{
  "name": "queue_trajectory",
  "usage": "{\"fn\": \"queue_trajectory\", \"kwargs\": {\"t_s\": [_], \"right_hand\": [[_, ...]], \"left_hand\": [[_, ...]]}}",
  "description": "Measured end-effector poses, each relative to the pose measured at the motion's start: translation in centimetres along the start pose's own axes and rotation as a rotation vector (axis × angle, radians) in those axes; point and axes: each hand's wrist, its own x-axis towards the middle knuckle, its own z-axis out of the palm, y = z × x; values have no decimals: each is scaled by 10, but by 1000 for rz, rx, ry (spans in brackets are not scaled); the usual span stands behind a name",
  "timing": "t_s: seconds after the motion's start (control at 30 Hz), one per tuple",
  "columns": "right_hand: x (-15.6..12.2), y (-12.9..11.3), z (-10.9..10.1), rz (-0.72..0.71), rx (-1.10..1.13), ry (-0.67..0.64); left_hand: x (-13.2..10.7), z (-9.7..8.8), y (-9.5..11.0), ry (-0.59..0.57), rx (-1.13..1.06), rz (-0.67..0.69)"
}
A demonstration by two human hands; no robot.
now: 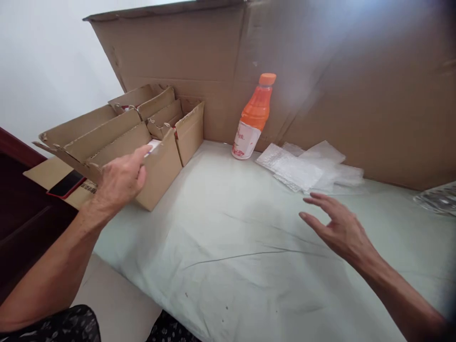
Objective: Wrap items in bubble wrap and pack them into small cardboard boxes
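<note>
My left hand (123,176) is at the near compartment of the cardboard box (162,173) on the left, fingers curled with the index finger stretched forward. A small white item with a blue edge (154,145) shows at its fingertips by the box wall; its kind is too blurred to tell. My right hand (338,225) hovers over the pale green cloth (228,228), fingers apart, holding nothing. Just beyond it lie clear bubble wrap bags (295,166) in a loose, overlapping pile.
An orange drink bottle (252,116) with a white label leans against the tall cardboard wall (185,52) at the back. Several compartments divide the boxes. A red-edged phone (67,184) lies at the far left. At the right edge sits a clear ridged plastic thing (438,198).
</note>
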Motion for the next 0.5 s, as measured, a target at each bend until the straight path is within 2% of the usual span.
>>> {"fn": "queue_trajectory", "kwargs": {"t_s": [0.1, 0.2, 0.27, 0.3, 0.37, 0.43, 0.47, 0.5], "right_hand": [[-25, -1, -6, 76, 40, -55], [-33, -13, -17, 68, 59, -68], [-38, -26, -21, 28, 89, -98], [-42, -33, -20, 1, 116, -126], [-54, -44, -16, -60, 191, -190], [-70, -50, -9, -125, 258, -249], [-80, -52, -5, -147, 278, -275], [-91, -52, -2, -160, 293, -300]], "left_hand": [[-25, -8, 11, -11, -184, 151], [-65, -32, 28, -177, -417, 275], [-94, -49, 36, -223, -493, 313], [-108, -56, 37, -180, -498, 310], [-132, -63, 34, 21, -505, 263], [-150, -57, 26, 217, -567, 148], [-158, -49, 22, 238, -607, 76], [-164, -39, 17, 198, -636, 4]]}}
